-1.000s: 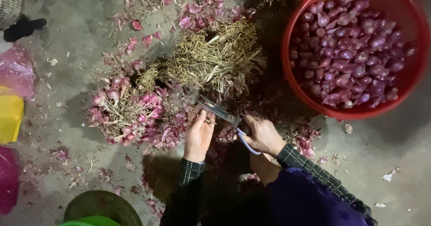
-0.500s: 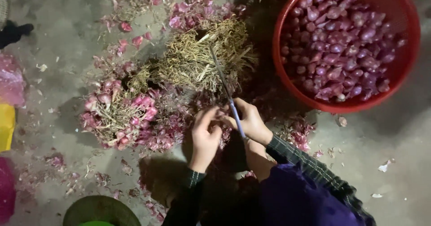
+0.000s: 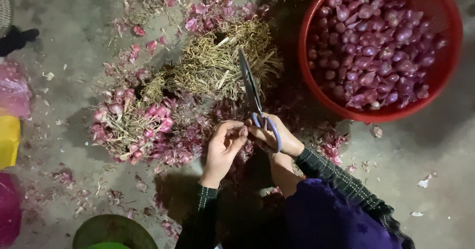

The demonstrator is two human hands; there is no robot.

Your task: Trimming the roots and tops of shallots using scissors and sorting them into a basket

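Over the last second the long steel scissors with pale blue handles (image 3: 253, 96) have swung from lying slantwise across the left hand to standing nearly upright, blades shut and tips aimed away over the heap of dry straw-coloured stalks (image 3: 217, 63), so I judge that a cut is finished and the piece is now being handled rather than snipped. The left hand (image 3: 223, 147) has come off the pile of untrimmed pink-purple shallots with dry roots (image 3: 132, 125) and met the right hand (image 3: 271, 136) in front of the body. The left fingers (image 3: 236, 131) curl inward, pinching something small against the right fingers; what it is I cannot tell, as it is hidden. The right fingers are threaded through the handle loops, pressed together, wrist bent back. Right of the hands, the round red plastic basket (image 3: 448, 51) holds trimmed purple shallots (image 3: 376, 46) on the grey concrete floor (image 3: 74, 46).
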